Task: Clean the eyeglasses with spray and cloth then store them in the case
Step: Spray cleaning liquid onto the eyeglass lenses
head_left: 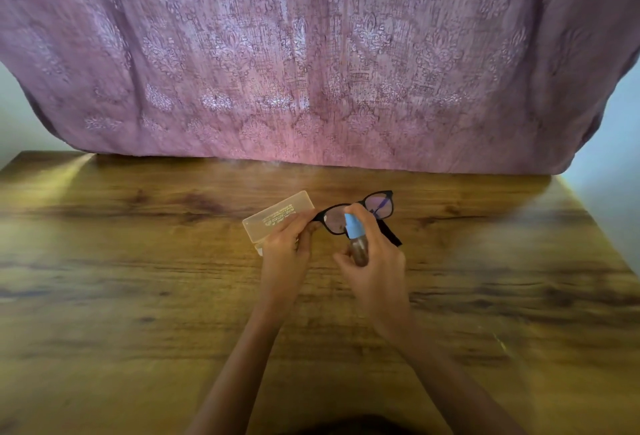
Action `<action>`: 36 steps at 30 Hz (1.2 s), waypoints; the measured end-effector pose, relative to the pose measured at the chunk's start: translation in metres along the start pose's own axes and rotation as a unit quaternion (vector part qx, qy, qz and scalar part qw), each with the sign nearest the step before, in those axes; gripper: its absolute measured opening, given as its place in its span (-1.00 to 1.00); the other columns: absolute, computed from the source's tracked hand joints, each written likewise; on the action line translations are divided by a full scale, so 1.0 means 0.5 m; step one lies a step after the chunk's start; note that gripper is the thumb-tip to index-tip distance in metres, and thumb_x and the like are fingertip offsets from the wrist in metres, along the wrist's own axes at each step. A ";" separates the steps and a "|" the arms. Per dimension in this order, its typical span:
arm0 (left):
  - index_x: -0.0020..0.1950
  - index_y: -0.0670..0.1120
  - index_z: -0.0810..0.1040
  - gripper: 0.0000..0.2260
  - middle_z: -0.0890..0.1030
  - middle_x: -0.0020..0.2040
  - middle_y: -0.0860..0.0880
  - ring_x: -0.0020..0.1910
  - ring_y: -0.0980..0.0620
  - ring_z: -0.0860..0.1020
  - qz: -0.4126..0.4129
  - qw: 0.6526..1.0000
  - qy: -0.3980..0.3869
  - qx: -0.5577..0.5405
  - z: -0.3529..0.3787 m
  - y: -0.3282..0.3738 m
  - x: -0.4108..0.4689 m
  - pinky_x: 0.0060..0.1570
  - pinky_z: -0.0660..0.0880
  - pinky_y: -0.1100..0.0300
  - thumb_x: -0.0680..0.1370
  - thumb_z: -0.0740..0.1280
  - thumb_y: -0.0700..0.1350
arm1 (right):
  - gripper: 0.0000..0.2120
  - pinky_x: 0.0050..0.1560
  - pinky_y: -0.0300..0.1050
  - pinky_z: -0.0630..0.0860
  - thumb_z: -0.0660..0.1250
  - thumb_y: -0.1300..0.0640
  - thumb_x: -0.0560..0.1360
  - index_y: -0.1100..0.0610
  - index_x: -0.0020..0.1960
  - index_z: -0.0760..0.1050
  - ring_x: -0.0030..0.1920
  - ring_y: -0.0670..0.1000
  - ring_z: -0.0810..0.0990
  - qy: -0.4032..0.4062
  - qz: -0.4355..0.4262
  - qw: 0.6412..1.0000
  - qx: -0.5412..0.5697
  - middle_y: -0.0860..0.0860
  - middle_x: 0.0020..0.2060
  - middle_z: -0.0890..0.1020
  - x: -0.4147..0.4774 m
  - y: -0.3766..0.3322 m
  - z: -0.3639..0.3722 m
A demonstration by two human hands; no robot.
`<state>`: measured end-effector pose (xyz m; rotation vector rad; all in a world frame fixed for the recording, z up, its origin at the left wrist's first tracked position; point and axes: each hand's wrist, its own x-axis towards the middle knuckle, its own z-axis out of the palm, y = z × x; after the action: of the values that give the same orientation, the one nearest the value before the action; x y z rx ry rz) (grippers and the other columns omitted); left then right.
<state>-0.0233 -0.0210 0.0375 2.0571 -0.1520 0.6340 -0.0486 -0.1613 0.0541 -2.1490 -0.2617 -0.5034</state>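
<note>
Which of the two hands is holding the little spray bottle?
The right hand grips the blue-capped spray bottle; the left hand pinches the black eyeglasses instead.

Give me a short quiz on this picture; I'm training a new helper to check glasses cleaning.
1. True or false: the right hand holds the spray bottle.
2. What holds the glasses? A. the left hand B. the right hand C. neither hand
3. Fill in: the case lies on the wooden ____.

Key: 1 true; 2 A; 3 table.
</note>
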 end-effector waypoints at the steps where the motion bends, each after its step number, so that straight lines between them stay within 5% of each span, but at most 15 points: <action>1: 0.13 -0.12 0.63 -0.78 0.62 0.03 0.12 0.03 0.27 0.55 0.001 1.000 0.003 0.001 0.000 -0.001 -0.001 0.09 0.44 0.43 0.54 0.27 -0.22 | -0.40 -0.33 -0.41 0.46 0.46 0.28 0.36 -0.08 0.30 0.37 -0.35 -0.14 0.48 0.006 0.006 1.000 0.003 -0.20 -0.43 0.38 0.000 0.001 -0.001; 9: 0.12 -0.11 0.63 -0.78 0.60 0.02 0.14 0.04 0.40 0.51 0.007 1.000 0.009 0.009 0.001 -0.009 -0.001 0.08 0.40 0.49 0.53 0.29 -0.27 | -0.44 -0.32 -0.48 0.39 0.46 0.20 0.41 -0.02 0.34 0.38 -0.36 -0.28 0.42 -0.012 -0.014 0.999 -0.042 -0.24 -0.30 0.38 0.013 0.005 -0.012; 18: 0.13 -0.12 0.63 -0.75 0.60 0.04 0.14 0.04 0.28 0.53 0.018 1.000 0.015 0.018 -0.004 -0.010 -0.002 0.07 0.43 0.46 0.51 0.32 -0.35 | -0.46 -0.39 -0.20 0.50 0.43 0.17 0.39 -0.13 0.29 0.35 -0.42 0.00 0.46 0.029 0.021 0.999 0.001 -0.02 -0.43 0.48 0.013 0.012 -0.018; 22: 0.12 -0.14 0.64 -0.75 0.60 0.03 0.12 0.03 0.26 0.54 0.010 0.999 0.031 0.026 -0.002 -0.016 -0.005 0.05 0.45 0.46 0.50 0.35 -0.36 | -0.49 -0.37 -0.38 0.41 0.33 0.01 0.44 -0.13 0.37 0.31 -0.39 -0.05 0.45 0.052 0.026 0.998 -0.005 -0.12 -0.46 0.42 0.031 0.035 -0.051; 26: 0.11 -0.17 0.64 -0.76 0.60 0.02 0.08 0.00 0.27 0.52 0.008 0.999 0.032 0.032 -0.002 -0.021 -0.008 -0.08 0.40 0.58 0.49 0.36 -0.38 | -0.46 -0.31 -0.45 0.35 0.41 0.07 0.47 -0.10 0.39 0.31 -0.37 -0.14 0.45 0.026 0.024 0.999 -0.039 -0.24 -0.41 0.38 0.041 0.056 -0.076; 32: 0.12 -0.19 0.63 -0.77 0.60 0.05 0.02 0.00 0.39 0.51 0.019 0.999 0.036 0.031 -0.003 -0.019 -0.013 -0.05 0.38 0.60 0.50 0.35 -0.36 | -0.43 -0.40 -0.34 0.40 0.44 0.32 0.36 -0.06 0.27 0.38 -0.50 -0.04 0.41 0.049 0.029 0.996 -0.072 -0.05 -0.52 0.42 0.040 0.056 -0.077; 36: 0.13 -0.17 0.63 -0.77 0.60 0.06 0.05 0.05 0.22 0.54 0.019 0.999 0.036 0.031 -0.004 -0.018 -0.015 0.06 0.40 0.53 0.50 0.35 -0.35 | -0.47 -0.38 -0.38 0.30 0.44 0.24 0.38 -0.01 0.29 0.37 -0.48 -0.13 0.40 0.024 0.044 0.993 -0.103 -0.11 -0.45 0.45 0.049 0.062 -0.077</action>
<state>-0.0274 -0.0154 0.0279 2.0916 -0.1317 0.7429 -0.0253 -0.2104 0.0627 -2.3333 -0.0909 -0.5504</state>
